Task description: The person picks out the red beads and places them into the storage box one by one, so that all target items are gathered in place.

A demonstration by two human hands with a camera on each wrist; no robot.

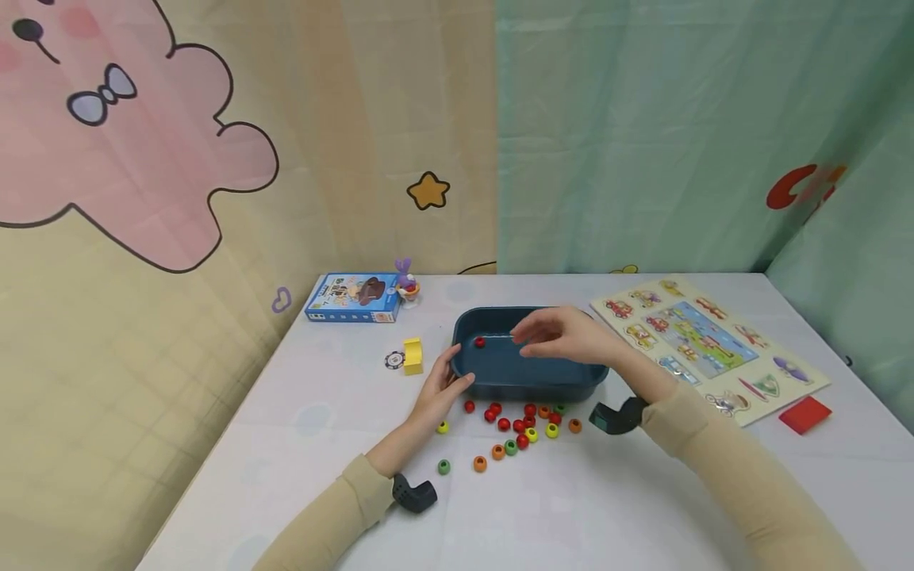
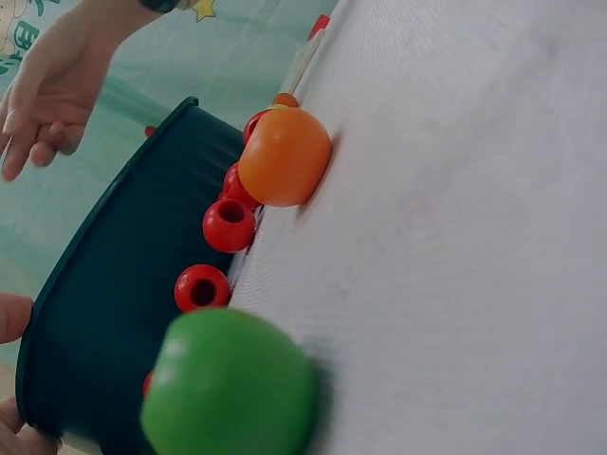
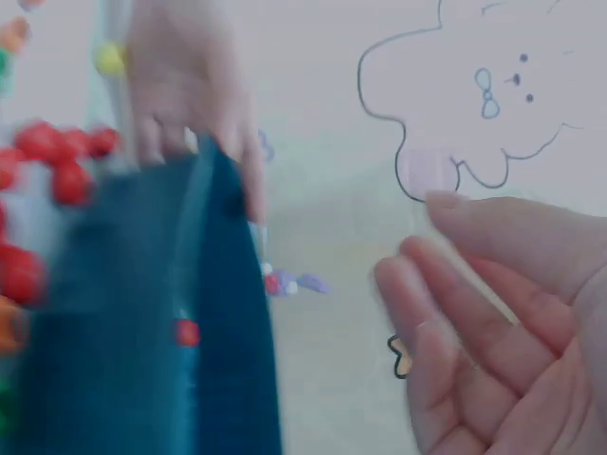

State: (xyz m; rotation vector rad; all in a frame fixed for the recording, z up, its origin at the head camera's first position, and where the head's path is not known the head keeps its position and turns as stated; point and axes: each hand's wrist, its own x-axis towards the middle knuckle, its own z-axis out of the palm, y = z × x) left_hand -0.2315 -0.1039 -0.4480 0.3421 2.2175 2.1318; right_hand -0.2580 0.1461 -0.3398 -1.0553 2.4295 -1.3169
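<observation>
A dark blue plastic tray (image 1: 531, 392) stands on the table with one red bead (image 1: 480, 342) inside. My left hand (image 1: 437, 390) holds the tray at its near left corner, thumb near the front rim and fingers along the left side. Over the tray's right part hovers my right hand (image 1: 560, 333), its fingers loosely bent and nothing between them in the right wrist view. Red, orange, yellow and green beads with holes lie scattered in front of the tray, among them a green bead (image 2: 232, 389) and an orange bead (image 2: 286, 156) close to the left wrist camera.
A blue box (image 1: 353, 297) and a small purple-eared figure (image 1: 406, 283) stand at the back left. Left of the tray are a yellow toy piece (image 1: 412, 357) and a round chip (image 1: 394, 360). On the right lie a picture puzzle board (image 1: 703, 341) and a red square (image 1: 805, 415).
</observation>
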